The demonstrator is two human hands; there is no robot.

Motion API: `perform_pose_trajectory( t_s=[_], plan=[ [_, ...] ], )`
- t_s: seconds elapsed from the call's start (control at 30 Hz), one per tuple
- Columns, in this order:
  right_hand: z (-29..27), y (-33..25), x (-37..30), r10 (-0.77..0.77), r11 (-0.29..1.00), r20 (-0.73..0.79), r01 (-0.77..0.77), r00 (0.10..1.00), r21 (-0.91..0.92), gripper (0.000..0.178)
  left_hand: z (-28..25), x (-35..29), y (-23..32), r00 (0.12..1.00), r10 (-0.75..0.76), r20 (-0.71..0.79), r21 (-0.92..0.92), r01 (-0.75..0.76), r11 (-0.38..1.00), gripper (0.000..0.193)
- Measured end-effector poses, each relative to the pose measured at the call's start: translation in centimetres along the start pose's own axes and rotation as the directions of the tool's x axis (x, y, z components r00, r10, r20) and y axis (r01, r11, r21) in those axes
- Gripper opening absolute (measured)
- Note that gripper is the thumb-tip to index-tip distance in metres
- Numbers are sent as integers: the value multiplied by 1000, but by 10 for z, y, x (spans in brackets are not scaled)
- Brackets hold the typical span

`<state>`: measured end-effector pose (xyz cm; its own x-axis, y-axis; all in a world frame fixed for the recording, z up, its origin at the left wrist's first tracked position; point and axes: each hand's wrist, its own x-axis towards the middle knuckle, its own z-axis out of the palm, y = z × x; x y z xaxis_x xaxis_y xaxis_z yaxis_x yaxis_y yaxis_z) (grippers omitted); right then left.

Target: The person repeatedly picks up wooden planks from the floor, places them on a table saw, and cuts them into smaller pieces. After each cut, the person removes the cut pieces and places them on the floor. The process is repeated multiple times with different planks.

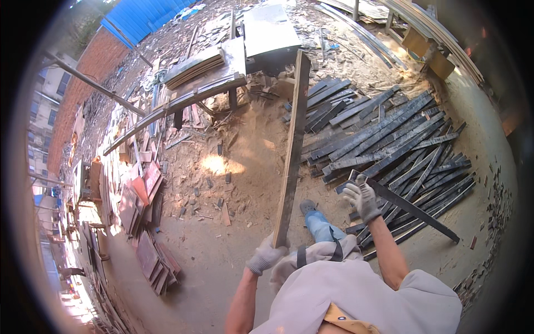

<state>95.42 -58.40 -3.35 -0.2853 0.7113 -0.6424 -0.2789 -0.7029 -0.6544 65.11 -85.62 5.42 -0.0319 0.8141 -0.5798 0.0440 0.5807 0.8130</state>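
Note:
My left hand, in a grey-white work glove, is closed around the near end of a long wooden plank. The plank points away from me, with a dark face and a pale layered edge. Its far end reaches up beside the table. My right hand, also gloved, has its fingers apart over a dark wooden strip. The strip lies slanting across the near side of a pile of similar dark strips. Whether my right palm touches the strip is hidden.
A work table with stacked boards stands ahead to the left. Reddish panels lean and lie in heaps at left. Sawdust and small offcuts cover the ground. A blue metal fence and brick wall stand farther off.

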Motion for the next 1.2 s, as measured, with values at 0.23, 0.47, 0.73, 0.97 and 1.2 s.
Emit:
perform_pose_trajectory(
  t_s=[0.23, 0.47, 0.73, 0.97, 1.2],
  plan=[
    [280, -35, 54, -480, 745, 351, 585, 804, -320, 80, -33, 194, 101, 840, 424, -338, 218, -368, 904, 79],
    [379, -153, 267, -619, -182, 475, 474, 626, -861, 88, -254, 324, 114, 657, 683, -319, 694, -329, 640, 104],
    [494, -178, 431, -217, -708, 502, 219, 837, -672, 87, -462, 438, 163, 602, 750, -276, 862, -191, 470, 108],
    [575, -189, 529, 67, -769, 610, 431, 790, -473, 101, -553, 520, 198, 833, 544, -97, 930, -120, 349, 128],
    [610, -137, 562, 161, -661, 549, 503, 820, -557, 107, -584, 553, 208, 966, 255, 30, 987, -70, 146, 140]
  ],
)
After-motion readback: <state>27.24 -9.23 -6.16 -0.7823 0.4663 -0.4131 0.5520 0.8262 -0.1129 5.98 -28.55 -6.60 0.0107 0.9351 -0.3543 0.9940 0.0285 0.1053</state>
